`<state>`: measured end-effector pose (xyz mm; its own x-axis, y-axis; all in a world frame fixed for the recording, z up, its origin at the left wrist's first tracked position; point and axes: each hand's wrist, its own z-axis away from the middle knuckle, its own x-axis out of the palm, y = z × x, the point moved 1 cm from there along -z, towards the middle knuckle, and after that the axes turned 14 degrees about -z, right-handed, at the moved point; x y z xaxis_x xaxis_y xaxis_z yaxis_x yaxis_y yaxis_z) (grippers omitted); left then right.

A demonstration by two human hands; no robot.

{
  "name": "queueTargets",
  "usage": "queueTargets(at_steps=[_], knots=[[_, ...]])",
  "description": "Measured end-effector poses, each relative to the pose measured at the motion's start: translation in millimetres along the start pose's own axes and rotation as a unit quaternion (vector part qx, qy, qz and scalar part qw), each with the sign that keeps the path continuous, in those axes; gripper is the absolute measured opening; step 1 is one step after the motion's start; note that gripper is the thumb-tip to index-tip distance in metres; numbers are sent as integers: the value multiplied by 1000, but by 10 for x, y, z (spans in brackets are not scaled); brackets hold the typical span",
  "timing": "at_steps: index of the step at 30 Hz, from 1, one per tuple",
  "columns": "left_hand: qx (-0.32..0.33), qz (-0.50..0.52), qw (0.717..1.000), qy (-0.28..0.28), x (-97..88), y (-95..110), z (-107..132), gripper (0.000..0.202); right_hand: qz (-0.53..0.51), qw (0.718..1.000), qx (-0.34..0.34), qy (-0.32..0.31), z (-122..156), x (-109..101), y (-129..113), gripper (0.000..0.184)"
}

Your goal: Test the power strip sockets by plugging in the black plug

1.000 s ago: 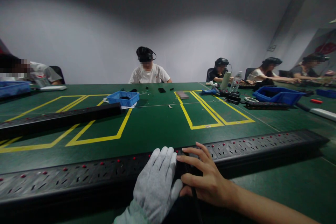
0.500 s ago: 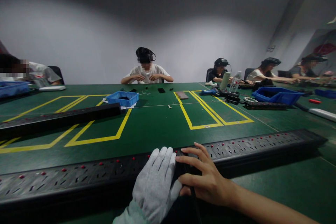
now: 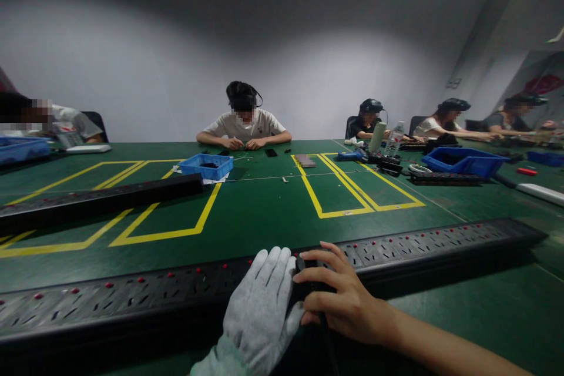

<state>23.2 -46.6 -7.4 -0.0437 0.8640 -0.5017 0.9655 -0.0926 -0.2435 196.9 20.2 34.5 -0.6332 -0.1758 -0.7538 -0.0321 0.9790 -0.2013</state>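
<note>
A long black power strip with red dots along its slotted top runs across the table in front of me. My left hand, in a grey-white glove, lies flat on the strip with its fingers extended. Beside it, my bare right hand curls its fingers round a black plug pressed against the strip's top. A black cord hangs from under this hand toward me. The plug is mostly hidden by the fingers, so I cannot tell how deep it sits in a socket.
Another black strip lies at the left. Behind it is a blue bin; a larger blue bin stands right, near a bottle. Yellow tape marks the green table. Several co-workers, one opposite, sit around it.
My right fingers have shifted very slightly on the plug; my left hand stays in place. The person opposite has lowered both forearms and hands to the table edge.
</note>
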Motion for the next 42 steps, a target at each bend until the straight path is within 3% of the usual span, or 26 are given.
queueTargets(at_steps=[10, 25, 42], knots=[[21, -5, 1000, 20, -37, -32, -26, 41, 21, 999, 6, -36, 7, 20, -26, 4], [49, -31, 998, 26, -67, -39, -55, 35, 21, 1000, -19, 5, 46, 95, 4, 14], [71, -21, 997, 21, -94, -80, -56, 38, 28, 999, -29, 8, 78, 102, 14, 8]])
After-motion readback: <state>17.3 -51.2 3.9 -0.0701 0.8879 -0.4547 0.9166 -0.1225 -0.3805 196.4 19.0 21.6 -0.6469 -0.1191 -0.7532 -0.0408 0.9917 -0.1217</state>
